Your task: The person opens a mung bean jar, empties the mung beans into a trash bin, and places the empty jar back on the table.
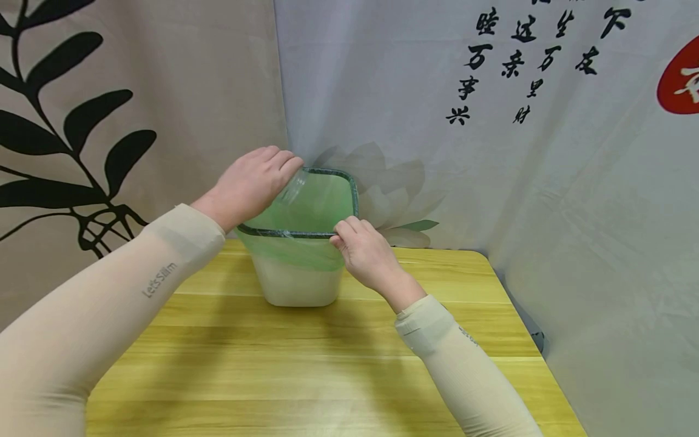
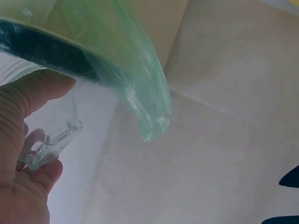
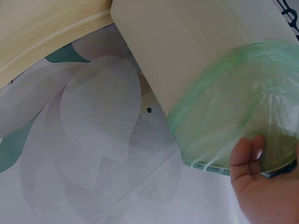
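A cream waste bin [image 1: 300, 288] stands on the table, with a dark green rim [image 1: 289, 234] around its mouth. It is lined with a thin green plastic bag [image 1: 324, 197], folded down over the outside. Over the bin's left side, my left hand [image 1: 253, 182] holds a see-through cup [image 1: 295, 187]; in the left wrist view the cup [image 2: 58, 144] sits between thumb and fingers, its thick clear end showing. My right hand [image 1: 371, 255] pinches the rim at the near right corner, over the bag. Its palm side partly hides the bag's edge in the right wrist view.
The yellow wood-grain table [image 1: 306, 376] reaches toward me, its right edge slanting away. Behind and to the right hangs a pale cloth [image 1: 601, 200] with dark writing and a lotus print. Black leaf shapes [image 1: 82, 115] mark the left backdrop.
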Demonstrator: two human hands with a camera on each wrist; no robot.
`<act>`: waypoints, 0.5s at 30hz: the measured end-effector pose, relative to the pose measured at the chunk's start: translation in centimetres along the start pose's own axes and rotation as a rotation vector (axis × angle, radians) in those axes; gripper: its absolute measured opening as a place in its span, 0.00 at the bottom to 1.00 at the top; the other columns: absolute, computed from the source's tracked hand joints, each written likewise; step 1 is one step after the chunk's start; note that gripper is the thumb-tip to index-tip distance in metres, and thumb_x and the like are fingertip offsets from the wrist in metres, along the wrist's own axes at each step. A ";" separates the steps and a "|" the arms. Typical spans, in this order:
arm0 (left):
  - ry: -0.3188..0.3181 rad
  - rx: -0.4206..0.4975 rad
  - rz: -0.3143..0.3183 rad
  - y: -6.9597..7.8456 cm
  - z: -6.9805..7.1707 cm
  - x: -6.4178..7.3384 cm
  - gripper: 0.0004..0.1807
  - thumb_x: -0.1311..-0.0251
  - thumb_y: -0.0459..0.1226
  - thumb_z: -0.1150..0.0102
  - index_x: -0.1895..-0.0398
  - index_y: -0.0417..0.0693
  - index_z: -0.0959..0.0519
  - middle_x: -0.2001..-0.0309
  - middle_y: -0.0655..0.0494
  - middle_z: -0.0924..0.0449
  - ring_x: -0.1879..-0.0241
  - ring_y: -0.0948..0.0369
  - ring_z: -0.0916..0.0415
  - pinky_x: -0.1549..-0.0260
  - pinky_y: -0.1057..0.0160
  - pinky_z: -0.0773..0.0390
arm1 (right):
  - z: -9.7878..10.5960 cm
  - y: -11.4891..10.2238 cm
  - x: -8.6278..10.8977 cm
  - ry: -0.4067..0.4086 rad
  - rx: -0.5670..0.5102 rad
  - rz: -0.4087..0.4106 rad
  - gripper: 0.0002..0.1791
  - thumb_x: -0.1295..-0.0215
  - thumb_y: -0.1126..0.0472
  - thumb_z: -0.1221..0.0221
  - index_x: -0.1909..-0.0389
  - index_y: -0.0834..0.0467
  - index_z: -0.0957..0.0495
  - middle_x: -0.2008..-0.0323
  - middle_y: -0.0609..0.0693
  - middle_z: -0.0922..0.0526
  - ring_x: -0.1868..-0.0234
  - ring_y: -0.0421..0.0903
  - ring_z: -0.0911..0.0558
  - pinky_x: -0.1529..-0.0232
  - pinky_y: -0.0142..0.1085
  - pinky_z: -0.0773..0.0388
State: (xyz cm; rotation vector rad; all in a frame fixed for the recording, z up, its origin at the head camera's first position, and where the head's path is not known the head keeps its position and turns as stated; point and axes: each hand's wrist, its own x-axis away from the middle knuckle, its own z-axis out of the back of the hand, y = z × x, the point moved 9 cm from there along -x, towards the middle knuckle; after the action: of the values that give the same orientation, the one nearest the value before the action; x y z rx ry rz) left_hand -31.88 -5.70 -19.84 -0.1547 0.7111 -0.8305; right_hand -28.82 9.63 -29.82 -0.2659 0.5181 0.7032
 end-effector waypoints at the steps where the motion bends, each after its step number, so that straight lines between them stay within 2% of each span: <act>1: 0.005 0.006 0.005 0.0 0.0 0.0 0.20 0.33 0.17 0.41 0.39 0.32 0.24 0.44 0.37 0.16 0.45 0.42 0.18 0.39 0.48 0.17 | 0.0 0.0 0.0 0.002 0.001 0.001 0.13 0.15 0.52 0.49 0.52 0.58 0.24 0.58 0.51 0.23 0.60 0.51 0.26 0.55 0.41 0.24; 4: 0.009 0.028 0.026 -0.2 -0.1 0.0 0.21 0.34 0.17 0.41 0.39 0.32 0.24 0.44 0.37 0.16 0.44 0.42 0.18 0.39 0.48 0.16 | 0.0 0.0 0.0 0.007 0.003 0.004 0.13 0.15 0.52 0.49 0.52 0.58 0.24 0.58 0.51 0.23 0.60 0.51 0.26 0.55 0.41 0.24; 6: -0.011 0.053 0.052 -0.4 -0.2 0.1 0.23 0.37 0.17 0.40 0.38 0.32 0.25 0.43 0.36 0.16 0.42 0.41 0.19 0.38 0.47 0.17 | 0.0 -0.1 0.0 0.007 0.002 0.005 0.13 0.15 0.52 0.49 0.52 0.58 0.24 0.58 0.51 0.23 0.60 0.51 0.26 0.56 0.41 0.24; 11: -0.142 0.161 0.181 -1.3 -1.1 0.1 0.38 0.46 0.20 0.29 0.30 0.33 0.29 0.34 0.36 0.21 0.34 0.40 0.25 0.30 0.43 0.23 | 0.0 -0.1 0.0 0.007 0.004 0.004 0.13 0.15 0.52 0.49 0.52 0.58 0.24 0.58 0.51 0.23 0.60 0.51 0.26 0.56 0.41 0.23; 15: -0.197 0.256 0.284 -2.1 -1.4 0.3 0.45 0.49 0.23 0.24 0.25 0.35 0.33 0.29 0.37 0.25 0.29 0.39 0.30 0.28 0.41 0.27 | 0.0 -0.1 0.1 0.008 0.006 0.004 0.13 0.15 0.52 0.49 0.52 0.58 0.24 0.58 0.51 0.22 0.60 0.51 0.26 0.56 0.41 0.23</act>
State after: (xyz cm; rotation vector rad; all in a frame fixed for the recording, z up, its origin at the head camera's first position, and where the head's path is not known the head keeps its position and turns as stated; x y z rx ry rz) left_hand -33.89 -7.15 -20.27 0.0933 0.4240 -0.6168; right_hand -28.69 9.56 -29.83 -0.2625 0.5279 0.7044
